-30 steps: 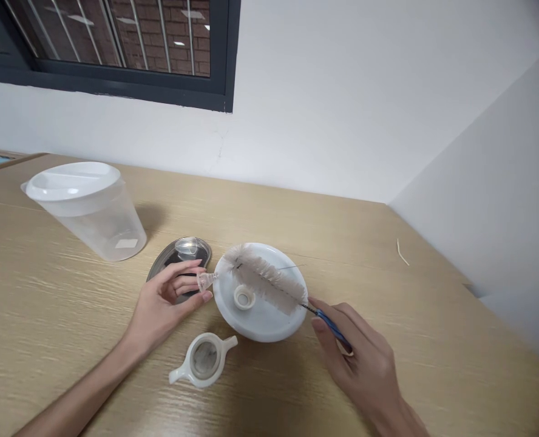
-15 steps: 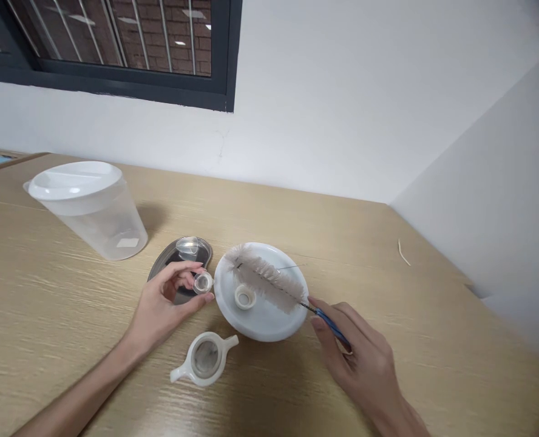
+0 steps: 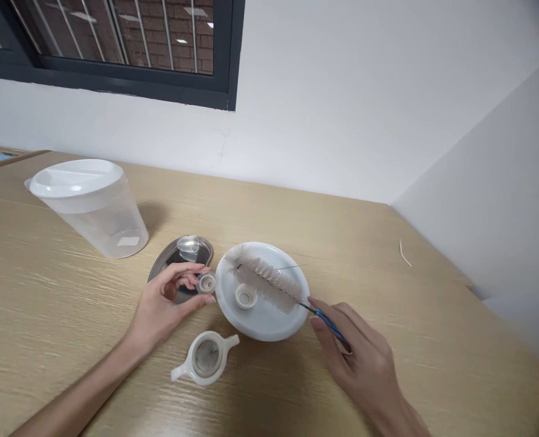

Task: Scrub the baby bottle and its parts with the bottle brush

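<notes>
Between the thumb and fingers of my left hand point(image 3: 162, 303) is a small clear glass cup point(image 3: 206, 283), its round mouth facing me, just left of the white plate point(image 3: 269, 331). My right hand point(image 3: 360, 358) grips the blue handle of a bottle brush point(image 3: 269, 279). The brush's pale, fluffy bristles lie across the plate, pointing left. Beside the bristles, a small whitish ring-shaped piece point(image 3: 245, 297) sits on the plate. In front of the plate, a white tea strainer point(image 3: 206, 358) with two handles rests on the table.
Behind my left hand is a metal tray point(image 3: 164, 258) holding a clear glass piece point(image 3: 188, 244). A lidded translucent pitcher point(image 3: 101, 212) stands at the left of the wooden table point(image 3: 351, 243). A thin pale strip point(image 3: 404, 252) lies to the right. Wall and window are behind.
My left hand has turned the small glass cup slightly and shifted it a little to the right. My right hand and the brush look nearly still.
</notes>
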Motion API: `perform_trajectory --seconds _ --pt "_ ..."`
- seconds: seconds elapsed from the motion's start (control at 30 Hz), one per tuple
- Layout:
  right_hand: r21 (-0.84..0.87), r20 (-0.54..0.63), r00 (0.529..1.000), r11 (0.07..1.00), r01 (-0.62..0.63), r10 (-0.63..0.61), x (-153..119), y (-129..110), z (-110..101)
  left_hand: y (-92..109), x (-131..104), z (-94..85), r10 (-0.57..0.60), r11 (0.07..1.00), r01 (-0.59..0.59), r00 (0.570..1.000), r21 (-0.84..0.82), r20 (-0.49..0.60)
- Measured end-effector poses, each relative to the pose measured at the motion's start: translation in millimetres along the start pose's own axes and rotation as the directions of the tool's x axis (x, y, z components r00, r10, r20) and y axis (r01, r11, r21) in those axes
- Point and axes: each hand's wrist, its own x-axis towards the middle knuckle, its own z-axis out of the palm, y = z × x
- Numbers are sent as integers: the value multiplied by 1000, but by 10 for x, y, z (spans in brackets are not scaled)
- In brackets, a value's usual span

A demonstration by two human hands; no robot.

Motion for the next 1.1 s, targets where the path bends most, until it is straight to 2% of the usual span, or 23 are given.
perform_trajectory --seconds 0.33,0.57,0.67,0.83,0.97,1.1 --pt "7 4 999 999 -42 42 -7 -15 -1 -88 -8 13 15 991 -12 1000 -132 25" --pt "74 31 999 996 -45 43 -3 -36 20 -70 -58 3 43 996 -44 999 -79 -10" --pt "28 36 999 999 -35 34 10 -28 15 -57 -74 -3 56 997 -57 998 -50 -28" --pt "-43 -4 995 994 -102 102 26 -32 -16 -70 -67 1 64 997 -64 998 -51 0" --pt "31 43 998 998 -51 50 15 -45 -1 -72 -65 15 67 996 -67 998 -65 3" --pt "-36 39 999 999 -30 32 2 -1 2 -43 -84 14 76 997 -76 997 -24 0"
